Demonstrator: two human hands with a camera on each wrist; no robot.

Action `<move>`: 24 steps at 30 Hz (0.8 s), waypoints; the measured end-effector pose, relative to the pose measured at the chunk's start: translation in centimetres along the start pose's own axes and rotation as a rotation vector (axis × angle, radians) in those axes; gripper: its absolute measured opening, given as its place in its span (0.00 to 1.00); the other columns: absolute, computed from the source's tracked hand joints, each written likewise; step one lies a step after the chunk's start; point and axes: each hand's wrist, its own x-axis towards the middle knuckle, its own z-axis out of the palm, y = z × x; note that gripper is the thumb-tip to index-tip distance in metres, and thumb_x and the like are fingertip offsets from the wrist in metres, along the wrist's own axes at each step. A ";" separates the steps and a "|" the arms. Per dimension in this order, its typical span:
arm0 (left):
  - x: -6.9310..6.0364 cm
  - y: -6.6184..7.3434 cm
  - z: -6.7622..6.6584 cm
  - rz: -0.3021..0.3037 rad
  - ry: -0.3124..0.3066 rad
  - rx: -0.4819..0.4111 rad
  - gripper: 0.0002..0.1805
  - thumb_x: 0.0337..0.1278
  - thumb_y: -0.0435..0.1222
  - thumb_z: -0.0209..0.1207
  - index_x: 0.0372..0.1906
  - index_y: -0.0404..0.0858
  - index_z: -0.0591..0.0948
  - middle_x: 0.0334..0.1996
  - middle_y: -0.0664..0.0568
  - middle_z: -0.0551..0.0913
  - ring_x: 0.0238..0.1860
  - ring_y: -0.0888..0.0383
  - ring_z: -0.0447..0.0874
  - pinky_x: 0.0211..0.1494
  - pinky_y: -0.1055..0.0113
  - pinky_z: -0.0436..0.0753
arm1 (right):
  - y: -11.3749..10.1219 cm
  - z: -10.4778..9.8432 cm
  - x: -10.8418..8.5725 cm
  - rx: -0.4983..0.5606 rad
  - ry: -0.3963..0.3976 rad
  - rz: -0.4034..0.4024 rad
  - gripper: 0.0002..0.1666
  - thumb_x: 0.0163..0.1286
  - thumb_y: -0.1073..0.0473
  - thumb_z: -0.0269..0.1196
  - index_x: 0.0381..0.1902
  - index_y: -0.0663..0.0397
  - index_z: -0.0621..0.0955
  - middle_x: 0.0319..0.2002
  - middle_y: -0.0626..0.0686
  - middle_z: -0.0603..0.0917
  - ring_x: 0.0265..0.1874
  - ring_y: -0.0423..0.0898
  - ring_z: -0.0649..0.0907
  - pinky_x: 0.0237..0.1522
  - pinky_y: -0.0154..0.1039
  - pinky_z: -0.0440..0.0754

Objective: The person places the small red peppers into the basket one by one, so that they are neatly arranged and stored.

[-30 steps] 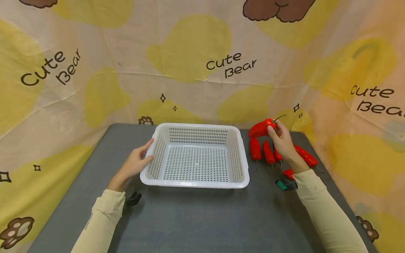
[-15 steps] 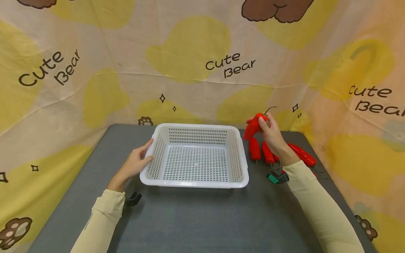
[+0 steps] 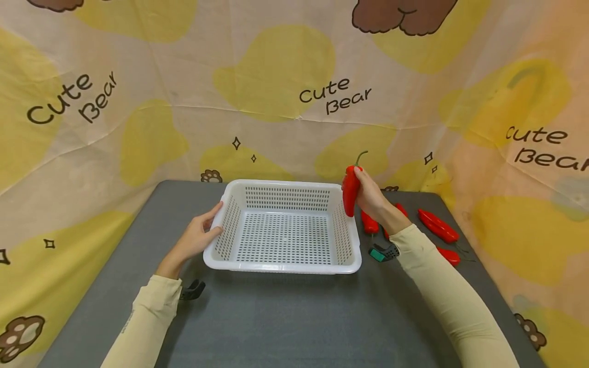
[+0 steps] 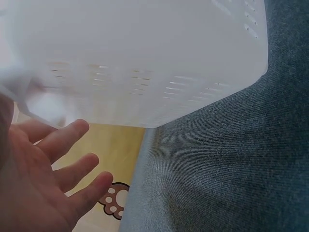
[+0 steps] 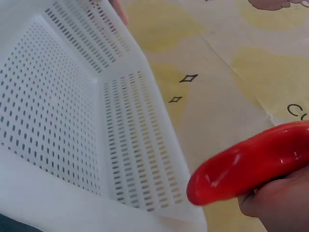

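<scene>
In the head view my right hand [image 3: 370, 197] pinches a long red chili pepper [image 3: 351, 190] with a green stem. The pepper hangs tip down at the right rim of a white perforated plastic basket [image 3: 282, 268]. Up close in the right wrist view, the glossy pepper [image 5: 251, 164] lies beside the basket wall, fingers partly hidden behind it. My left hand [image 3: 195, 236] rests its thumb and index finger at the basket's left rim. Its other fingers [image 4: 82, 195] are spread and fairly straight in the left wrist view; the thumb there is blurred. Nothing lies inside the basket.
Several more red peppers lie on the grey table [image 3: 285, 322] to the right: one pepper [image 3: 437, 226] near the right edge, another pepper [image 3: 369, 223] beside the basket, others partly behind the right arm. A patterned cloth [image 3: 276, 76] hangs close behind the table.
My right hand has carried the pepper left from above the other peppers to the basket's right rim, turning it from nearly level to tip down. My left hand and the basket have stayed put.
</scene>
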 end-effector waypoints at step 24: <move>0.0 0.5 -0.2 -0.017 -0.005 -0.041 0.39 0.64 0.25 0.52 0.79 0.34 0.55 0.70 0.25 0.67 0.60 0.31 0.79 0.41 0.64 0.87 | 1.5 2.7 0.5 -0.277 -0.012 -0.297 0.20 0.79 0.66 0.50 0.64 0.68 0.65 0.56 0.60 0.75 0.39 0.43 0.86 0.38 0.32 0.87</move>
